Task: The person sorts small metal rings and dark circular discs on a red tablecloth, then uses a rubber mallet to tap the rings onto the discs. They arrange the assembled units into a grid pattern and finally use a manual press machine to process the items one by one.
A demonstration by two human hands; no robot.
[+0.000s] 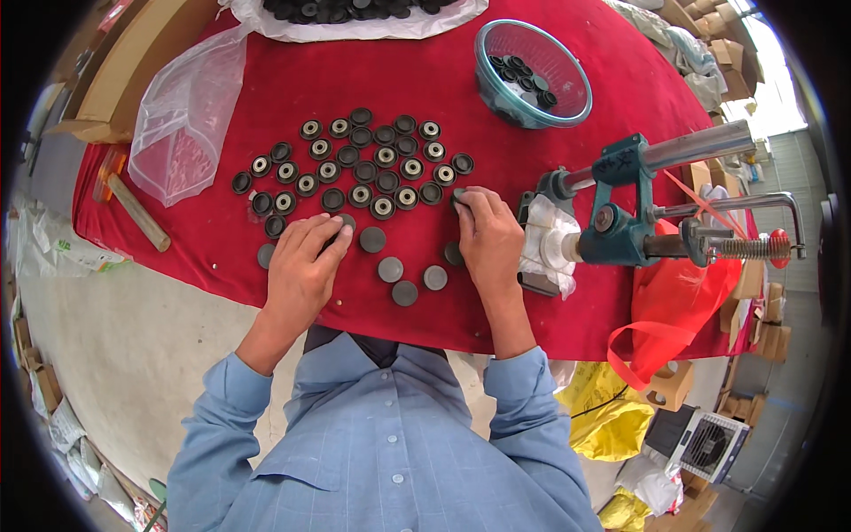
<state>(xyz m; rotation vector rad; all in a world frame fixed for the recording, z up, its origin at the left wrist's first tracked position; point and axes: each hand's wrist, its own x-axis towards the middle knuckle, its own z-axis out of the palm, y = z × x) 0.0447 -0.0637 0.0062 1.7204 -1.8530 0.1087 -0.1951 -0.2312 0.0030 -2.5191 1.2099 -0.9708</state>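
Many round black rings (331, 198) lie spread over a red cloth, several with metal bearings (382, 207) in their centres. Closer to me are several plain dark grey round caps (390, 269). My left hand (301, 266) is closed with its fingertips on a grey cap (346, 222) at the near edge of the rings. My right hand (490, 241) pinches another dark cap (458, 197) at the right end of the group; the fingers partly hide it. One more cap (453, 254) lies beside the right hand.
A teal hand press (620, 208) stands on the right, its base wrapped in plastic. Behind it is a clear bowl (581, 97) holding black parts. A plastic bag (186, 124) and wooden stick (139, 213) lie left; a white sack (372, 31) of black parts is far back.
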